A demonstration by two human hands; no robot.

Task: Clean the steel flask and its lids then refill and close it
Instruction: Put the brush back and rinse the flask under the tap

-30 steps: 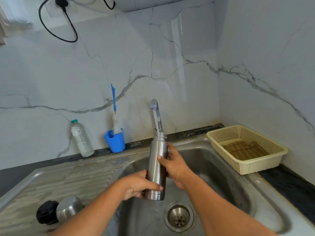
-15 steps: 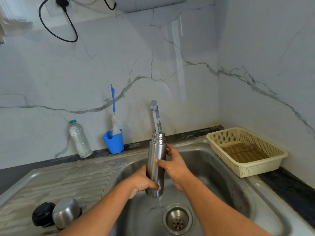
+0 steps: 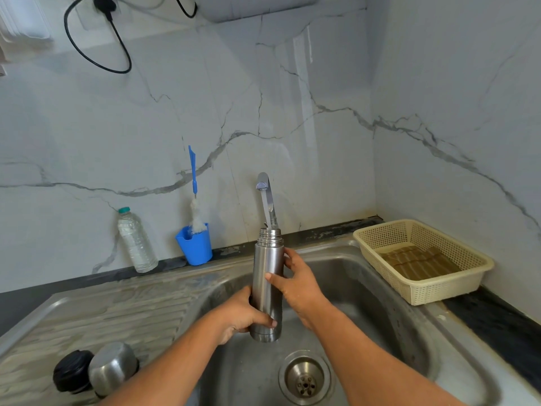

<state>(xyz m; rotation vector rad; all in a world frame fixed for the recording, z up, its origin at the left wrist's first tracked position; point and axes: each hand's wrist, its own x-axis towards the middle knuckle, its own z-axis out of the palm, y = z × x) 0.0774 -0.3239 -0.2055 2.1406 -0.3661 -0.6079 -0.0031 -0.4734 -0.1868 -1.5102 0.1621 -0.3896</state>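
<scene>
Head view: I hold the flask (image 3: 268, 276) upright, mouth just beneath the tap (image 3: 265, 194), likely to take water; left hand (image 3: 240, 317) grips its base, right hand (image 3: 298, 285) wraps its middle for steadiness; black lid (image 3: 71, 370) and steel lid (image 3: 112, 366) lie well left of the tap, off for washing.

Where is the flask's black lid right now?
In the head view, the black lid lies at the lower left on the steel drainboard, right beside the steel cup lid on its right.
</scene>
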